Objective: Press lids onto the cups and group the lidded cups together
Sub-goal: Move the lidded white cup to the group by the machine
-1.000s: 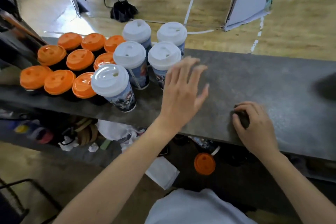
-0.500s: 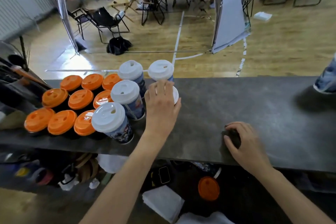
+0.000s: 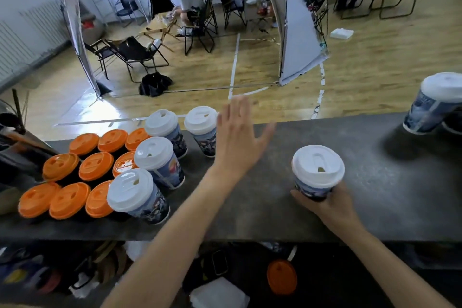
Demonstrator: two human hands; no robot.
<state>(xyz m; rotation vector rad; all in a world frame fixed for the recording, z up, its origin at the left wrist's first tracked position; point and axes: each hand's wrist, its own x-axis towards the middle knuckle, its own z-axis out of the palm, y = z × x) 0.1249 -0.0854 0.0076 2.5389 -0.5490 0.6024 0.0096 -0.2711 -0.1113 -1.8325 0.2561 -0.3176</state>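
- The orange-lidded cups (image 3: pixel 96 166) stand packed together at the far left of the surface (image 3: pixel 375 195).
- The white-lidded group (image 3: pixel 153 157), four upright cups, sits just beside the orange ones on their right. Judged from the task, this is where the next lidded cup belongs.
- The left grip (image 3: pixel 237 140) is spread, fingers straight and apart, holding nothing. It hovers just right of the group's rear cup, between the group and the held cup.
- The held cup (image 3: pixel 317 170) is upright with its long axis vertical and its white lid apparently seated. It lies well apart from the group, to the group's right.
- The right grip (image 3: pixel 330 205) curls round the cup's lower wall from the near side. Whether the base touches the surface cannot be told.
- The coming move likely turns on one fact: the group lies to the left of the right grip, so the cup must travel leftward. The empty left grip is nearer the group and in the path.
- A far-right cup (image 3: pixel 435 102), blurred and apparently tilted, lies well apart from everything else.
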